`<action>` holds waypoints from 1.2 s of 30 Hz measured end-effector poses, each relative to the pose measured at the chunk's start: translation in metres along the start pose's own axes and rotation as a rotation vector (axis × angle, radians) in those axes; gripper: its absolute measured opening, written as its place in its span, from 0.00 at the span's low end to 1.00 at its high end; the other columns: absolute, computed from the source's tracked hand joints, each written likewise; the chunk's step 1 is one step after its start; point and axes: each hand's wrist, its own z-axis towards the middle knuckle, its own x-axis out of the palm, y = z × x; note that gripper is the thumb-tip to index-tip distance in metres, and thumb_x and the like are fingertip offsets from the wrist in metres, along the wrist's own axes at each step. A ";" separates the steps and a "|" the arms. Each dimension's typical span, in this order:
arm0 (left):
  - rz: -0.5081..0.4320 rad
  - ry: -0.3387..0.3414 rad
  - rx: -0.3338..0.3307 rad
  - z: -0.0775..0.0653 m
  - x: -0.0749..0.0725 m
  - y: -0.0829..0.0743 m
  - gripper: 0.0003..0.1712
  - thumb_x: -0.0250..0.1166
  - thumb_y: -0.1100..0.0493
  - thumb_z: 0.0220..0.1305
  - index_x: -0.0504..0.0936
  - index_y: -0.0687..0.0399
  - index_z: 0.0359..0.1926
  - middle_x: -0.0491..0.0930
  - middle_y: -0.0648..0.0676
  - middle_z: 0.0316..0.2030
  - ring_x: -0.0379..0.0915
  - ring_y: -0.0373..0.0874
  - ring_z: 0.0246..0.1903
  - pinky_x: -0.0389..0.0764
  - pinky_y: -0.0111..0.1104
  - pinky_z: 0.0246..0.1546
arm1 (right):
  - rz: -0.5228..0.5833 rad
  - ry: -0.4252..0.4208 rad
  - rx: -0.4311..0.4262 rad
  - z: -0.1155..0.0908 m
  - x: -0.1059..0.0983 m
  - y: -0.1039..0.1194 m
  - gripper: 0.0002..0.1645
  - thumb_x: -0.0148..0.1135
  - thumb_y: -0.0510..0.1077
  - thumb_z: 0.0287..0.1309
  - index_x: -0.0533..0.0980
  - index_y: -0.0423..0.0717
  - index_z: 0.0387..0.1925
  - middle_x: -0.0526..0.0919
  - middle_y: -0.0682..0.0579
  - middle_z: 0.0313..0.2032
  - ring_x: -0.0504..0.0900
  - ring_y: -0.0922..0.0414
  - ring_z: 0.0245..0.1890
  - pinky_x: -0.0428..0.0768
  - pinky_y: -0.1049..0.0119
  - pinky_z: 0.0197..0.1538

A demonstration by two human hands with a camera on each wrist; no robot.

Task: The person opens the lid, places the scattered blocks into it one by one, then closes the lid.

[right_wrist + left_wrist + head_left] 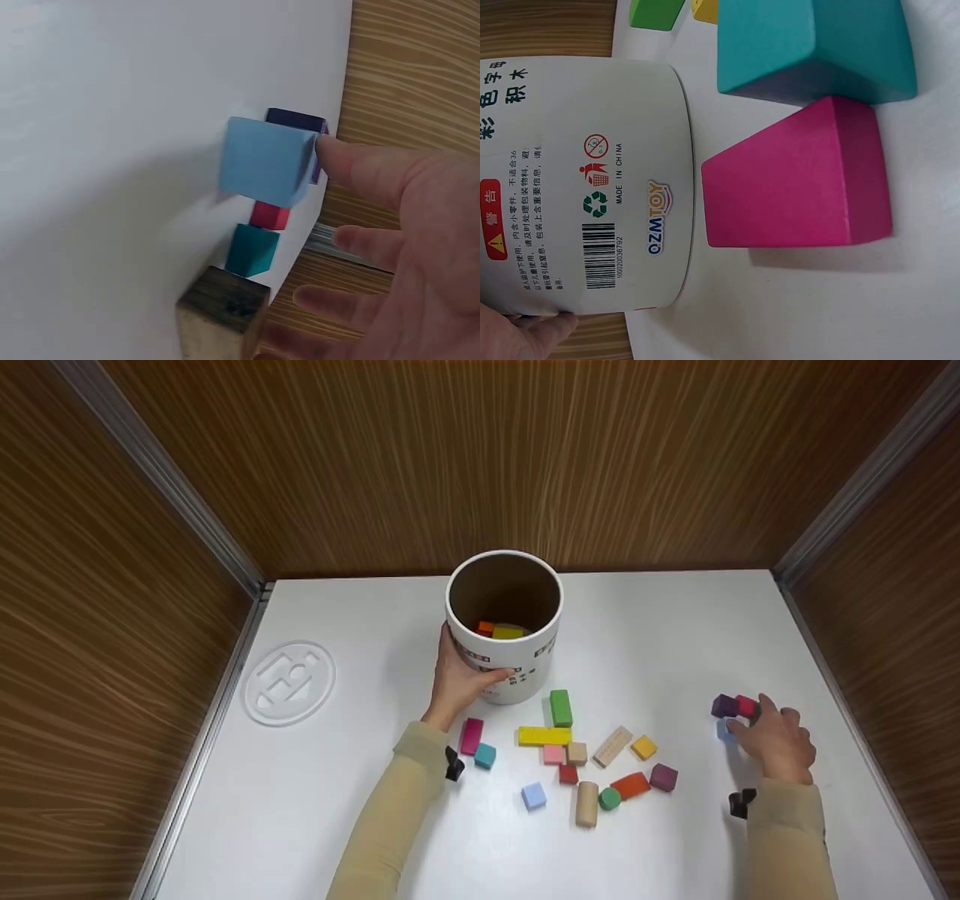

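A white cardboard canister with a printed label stands on the table, several blocks visible inside it. My left hand holds it by the left side, thumb across the front. At the right, my right hand reaches over a small group of blocks, its fingers spread in the right wrist view. The thumb touches a light blue block. Beside that lie a dark purple block, a red block, a teal block and a wooden block with a dark end.
Several loose blocks lie in front of the canister, among them a magenta block, a teal cube, a green block, a yellow block and a wooden cylinder. A round embossed emblem marks the table's left. Wood-grain panels enclose the table.
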 end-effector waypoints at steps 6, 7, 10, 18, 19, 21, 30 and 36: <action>0.000 -0.002 -0.001 -0.001 0.000 -0.001 0.75 0.81 0.33 0.33 0.42 0.34 0.76 0.55 0.49 0.72 0.53 0.39 0.68 0.56 0.45 0.70 | 0.000 0.008 -0.043 -0.001 0.004 0.000 0.44 0.56 0.56 0.67 0.57 0.27 0.68 0.63 0.20 0.60 0.67 0.27 0.51 0.67 0.33 0.47; -0.002 -0.002 -0.004 -0.001 0.000 -0.001 0.75 0.81 0.33 0.33 0.42 0.33 0.75 0.55 0.48 0.72 0.53 0.39 0.68 0.56 0.45 0.70 | -0.002 0.013 -0.051 -0.002 0.004 0.000 0.43 0.56 0.56 0.67 0.59 0.27 0.67 0.64 0.20 0.59 0.67 0.27 0.50 0.66 0.33 0.46; -0.008 0.001 -0.013 -0.001 0.000 -0.001 0.75 0.81 0.33 0.33 0.41 0.31 0.75 0.54 0.48 0.72 0.53 0.39 0.68 0.56 0.44 0.70 | -0.013 0.032 -0.059 -0.003 0.006 0.001 0.41 0.57 0.56 0.66 0.62 0.26 0.64 0.65 0.19 0.57 0.68 0.26 0.48 0.62 0.30 0.44; -0.010 0.001 -0.020 0.000 0.000 -0.001 0.76 0.81 0.33 0.33 0.42 0.38 0.76 0.54 0.49 0.72 0.53 0.39 0.68 0.56 0.45 0.70 | -0.044 0.050 -0.073 0.000 0.008 0.005 0.46 0.59 0.56 0.64 0.55 0.33 0.71 0.59 0.19 0.62 0.59 0.15 0.54 0.50 0.17 0.48; -0.011 0.000 -0.019 0.000 0.000 -0.001 0.76 0.81 0.33 0.33 0.42 0.39 0.76 0.54 0.49 0.72 0.53 0.39 0.68 0.56 0.45 0.70 | -0.046 0.057 -0.083 0.001 0.008 0.006 0.47 0.59 0.57 0.64 0.53 0.35 0.72 0.57 0.19 0.63 0.56 0.14 0.56 0.47 0.16 0.48; -0.012 -0.002 -0.017 0.000 0.001 -0.001 0.76 0.81 0.33 0.33 0.42 0.39 0.76 0.54 0.49 0.72 0.52 0.38 0.68 0.56 0.44 0.70 | -0.048 0.073 -0.104 0.004 0.008 0.008 0.49 0.60 0.58 0.63 0.50 0.37 0.73 0.53 0.20 0.65 0.51 0.13 0.58 0.42 0.14 0.48; -0.016 0.005 -0.018 0.000 0.001 0.000 0.75 0.81 0.33 0.34 0.42 0.38 0.76 0.54 0.50 0.73 0.52 0.38 0.68 0.57 0.43 0.70 | -0.012 0.081 -0.219 0.013 0.012 0.014 0.41 0.62 0.46 0.64 0.56 0.29 0.68 0.61 0.21 0.62 0.63 0.24 0.59 0.64 0.25 0.54; -0.016 0.002 -0.027 0.000 0.001 0.000 0.75 0.80 0.33 0.34 0.42 0.41 0.76 0.53 0.51 0.73 0.52 0.40 0.69 0.57 0.44 0.70 | -0.007 0.067 -0.215 0.015 0.013 0.016 0.34 0.61 0.43 0.64 0.60 0.28 0.64 0.66 0.20 0.58 0.73 0.28 0.51 0.75 0.34 0.47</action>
